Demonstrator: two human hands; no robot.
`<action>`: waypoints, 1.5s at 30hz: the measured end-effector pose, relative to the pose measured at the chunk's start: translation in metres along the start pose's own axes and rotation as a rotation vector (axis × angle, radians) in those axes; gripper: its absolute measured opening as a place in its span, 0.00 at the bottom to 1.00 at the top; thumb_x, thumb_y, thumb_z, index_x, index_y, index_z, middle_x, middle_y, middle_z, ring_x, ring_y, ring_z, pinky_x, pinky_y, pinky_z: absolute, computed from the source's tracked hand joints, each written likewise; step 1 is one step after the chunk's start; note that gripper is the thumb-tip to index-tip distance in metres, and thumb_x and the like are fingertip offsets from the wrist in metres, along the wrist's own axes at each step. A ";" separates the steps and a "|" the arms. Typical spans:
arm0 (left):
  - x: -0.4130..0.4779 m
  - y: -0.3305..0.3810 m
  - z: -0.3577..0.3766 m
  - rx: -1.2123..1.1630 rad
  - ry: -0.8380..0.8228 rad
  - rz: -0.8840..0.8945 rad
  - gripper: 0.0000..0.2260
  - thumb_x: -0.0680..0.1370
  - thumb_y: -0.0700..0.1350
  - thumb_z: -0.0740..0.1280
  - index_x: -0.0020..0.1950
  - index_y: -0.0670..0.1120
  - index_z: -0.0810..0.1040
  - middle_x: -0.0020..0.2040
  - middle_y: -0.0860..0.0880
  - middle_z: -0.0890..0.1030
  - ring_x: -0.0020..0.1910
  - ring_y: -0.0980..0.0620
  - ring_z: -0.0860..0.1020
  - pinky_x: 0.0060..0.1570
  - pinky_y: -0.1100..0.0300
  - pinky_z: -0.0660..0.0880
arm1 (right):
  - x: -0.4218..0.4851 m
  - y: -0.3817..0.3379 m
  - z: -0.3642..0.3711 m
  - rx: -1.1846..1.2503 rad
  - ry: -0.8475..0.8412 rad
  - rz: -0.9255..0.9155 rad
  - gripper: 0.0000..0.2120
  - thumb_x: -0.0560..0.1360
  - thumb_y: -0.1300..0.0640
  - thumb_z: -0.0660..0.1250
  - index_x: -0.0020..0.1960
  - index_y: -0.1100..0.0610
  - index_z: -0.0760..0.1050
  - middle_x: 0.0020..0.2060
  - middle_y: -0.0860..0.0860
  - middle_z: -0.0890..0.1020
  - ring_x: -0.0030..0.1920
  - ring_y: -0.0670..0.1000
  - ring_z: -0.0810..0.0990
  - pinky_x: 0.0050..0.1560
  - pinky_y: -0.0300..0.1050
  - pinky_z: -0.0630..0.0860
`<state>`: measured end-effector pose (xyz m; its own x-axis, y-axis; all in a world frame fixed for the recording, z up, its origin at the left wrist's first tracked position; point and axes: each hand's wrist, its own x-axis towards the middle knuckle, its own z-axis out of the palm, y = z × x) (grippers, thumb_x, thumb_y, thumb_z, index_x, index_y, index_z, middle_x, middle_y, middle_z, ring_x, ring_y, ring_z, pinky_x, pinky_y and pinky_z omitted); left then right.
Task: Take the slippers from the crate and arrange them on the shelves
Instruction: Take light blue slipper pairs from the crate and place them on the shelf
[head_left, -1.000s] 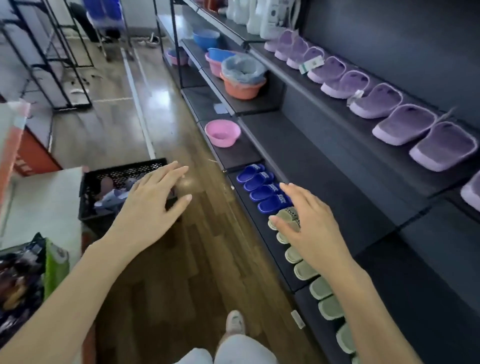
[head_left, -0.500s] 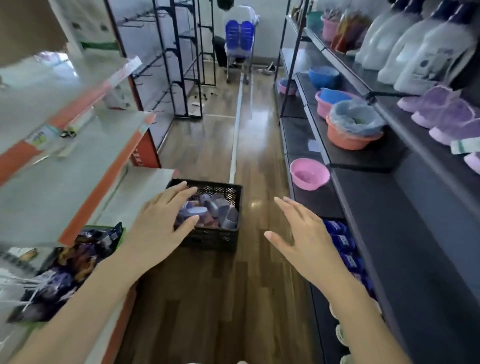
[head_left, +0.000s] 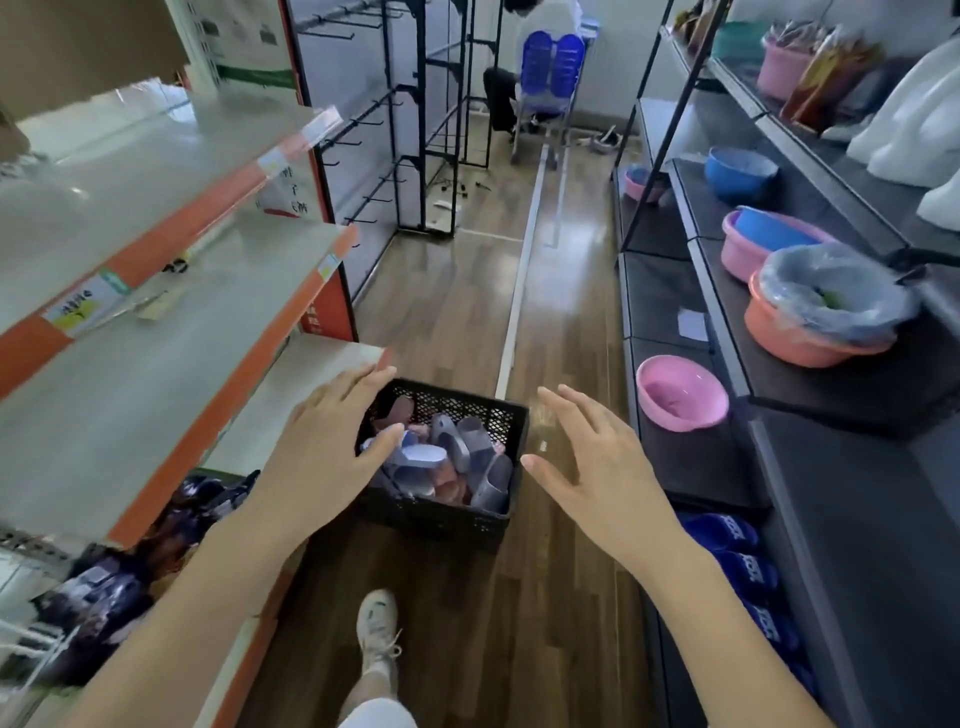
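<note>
Shop aisle. One crate (head_left: 436, 519), closer than before; slippers (head_left: 457, 457) heaped, count unclear. Left hand (head_left: 322, 457), right hand (head_left: 597, 478) spread, empty, flanking it.

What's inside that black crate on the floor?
A loose pile of slippers, grey-lilac and pinkish, fills the crate. The left hand is in front of its left side, hiding what lies there, and the top slippers cover anything beneath.
</note>
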<state>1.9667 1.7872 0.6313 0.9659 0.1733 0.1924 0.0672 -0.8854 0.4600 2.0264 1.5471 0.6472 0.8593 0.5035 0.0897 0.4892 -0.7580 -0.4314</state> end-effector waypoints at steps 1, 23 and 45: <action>0.016 -0.011 0.001 -0.014 -0.004 0.002 0.23 0.78 0.50 0.63 0.72 0.50 0.65 0.72 0.52 0.65 0.70 0.50 0.65 0.66 0.54 0.61 | 0.018 0.000 0.005 -0.006 0.009 0.001 0.29 0.76 0.45 0.62 0.74 0.46 0.57 0.73 0.45 0.61 0.73 0.48 0.58 0.72 0.44 0.53; 0.267 -0.186 0.049 -0.188 -0.213 -0.112 0.23 0.77 0.52 0.61 0.71 0.48 0.66 0.71 0.50 0.67 0.70 0.51 0.64 0.65 0.63 0.56 | 0.312 0.014 0.118 0.029 -0.103 0.117 0.27 0.76 0.49 0.63 0.73 0.50 0.60 0.71 0.49 0.66 0.71 0.50 0.63 0.70 0.44 0.58; 0.300 -0.356 0.320 -0.160 -0.459 -0.490 0.19 0.78 0.43 0.63 0.69 0.42 0.69 0.67 0.44 0.70 0.66 0.47 0.69 0.60 0.64 0.61 | 0.395 0.174 0.402 0.178 -0.374 0.217 0.24 0.77 0.53 0.63 0.71 0.53 0.63 0.68 0.50 0.70 0.68 0.52 0.66 0.65 0.46 0.64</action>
<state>2.3127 2.0161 0.2482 0.8439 0.3055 -0.4410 0.5195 -0.6708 0.5293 2.3913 1.7808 0.2469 0.8104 0.4806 -0.3350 0.2428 -0.7960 -0.5545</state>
